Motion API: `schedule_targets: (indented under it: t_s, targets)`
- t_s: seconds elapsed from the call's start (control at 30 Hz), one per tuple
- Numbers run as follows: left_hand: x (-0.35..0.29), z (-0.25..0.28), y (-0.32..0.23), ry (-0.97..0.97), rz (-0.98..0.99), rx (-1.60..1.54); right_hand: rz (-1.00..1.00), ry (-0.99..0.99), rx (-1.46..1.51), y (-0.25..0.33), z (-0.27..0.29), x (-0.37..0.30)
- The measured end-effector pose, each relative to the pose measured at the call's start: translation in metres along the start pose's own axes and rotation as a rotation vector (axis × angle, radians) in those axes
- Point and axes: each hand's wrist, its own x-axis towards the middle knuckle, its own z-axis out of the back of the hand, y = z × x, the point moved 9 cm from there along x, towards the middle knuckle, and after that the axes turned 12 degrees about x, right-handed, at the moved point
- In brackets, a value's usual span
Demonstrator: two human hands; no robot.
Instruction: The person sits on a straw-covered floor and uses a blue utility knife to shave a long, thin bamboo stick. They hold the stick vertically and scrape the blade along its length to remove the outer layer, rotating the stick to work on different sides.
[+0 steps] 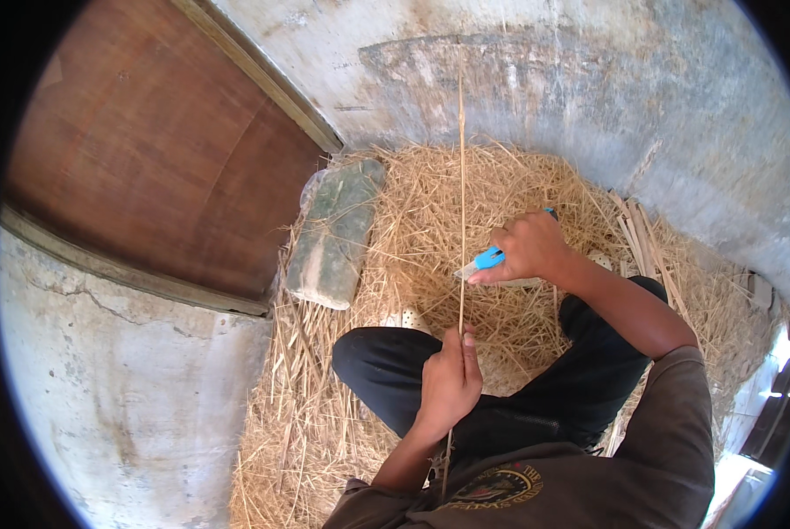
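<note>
A long, thin straw-coloured stalk point(462, 203) stands nearly straight up the middle of the view, its lower end running down past my lap. Low on the stalk, my left hand point(452, 377) is closed around it, thumb along its side. My right hand point(529, 249) grips a blue utility knife point(490, 258), with its blade extended toward the left. The blade tip lies at the stalk, above my left hand; whether it touches cannot be made out. Part of the knife's handle is hidden inside my right fingers.
Loose straw shavings point(421, 203) cover the floor around my crossed legs. A grey-green stone block point(333, 234) lies at the left, near a brown wooden door panel point(166, 150). Several split strips point(646, 234) lean at the right by the stained wall point(589, 79).
</note>
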Motion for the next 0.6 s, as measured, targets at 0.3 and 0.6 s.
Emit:
schedule_targets:
  t_s: [0.3, 0.6]
  targets:
    - [-0.004, -0.008, 0.002, 0.008, -0.019, 0.041, 0.007, 0.026, -0.051, -0.019, -0.015, 0.003]
    - [-0.002, -0.007, 0.01, -0.044, -0.016, 0.012, -0.33, 0.261, 0.187, -0.03, -0.039, -0.008]
